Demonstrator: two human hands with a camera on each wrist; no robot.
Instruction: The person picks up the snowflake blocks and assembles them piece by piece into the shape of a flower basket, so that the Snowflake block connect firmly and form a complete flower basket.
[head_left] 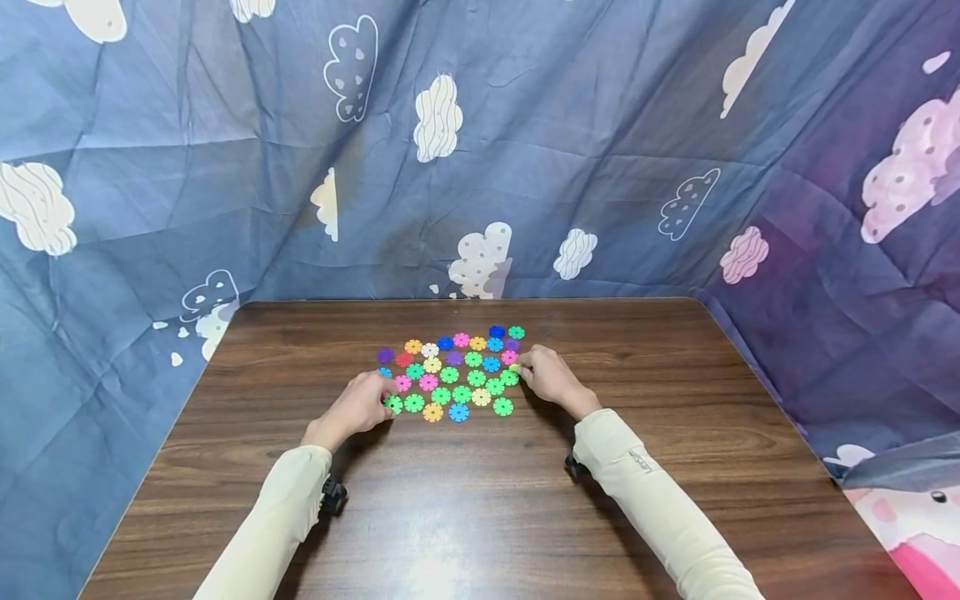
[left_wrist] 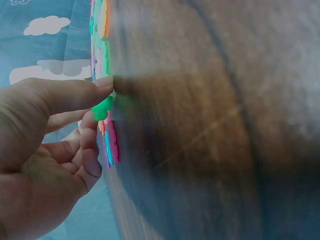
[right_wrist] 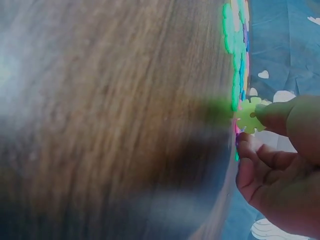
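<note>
Many flat, notched plastic snowflake discs lie in a loose cluster on the wooden table, among them an orange disc and a white disc. At the cluster's left edge, my left hand pinches a green snowflake disc between thumb and fingers. Across at the right edge, my right hand holds a yellow-green snowflake disc, tilted up from the tabletop, with the thumb on its face. A pink disc and a green disc lie close to those fingertips.
The brown wooden table reaches back to a blue cloud-print curtain. A single green disc lies at the front right of the cluster. Black wrist devices sit below both sleeves.
</note>
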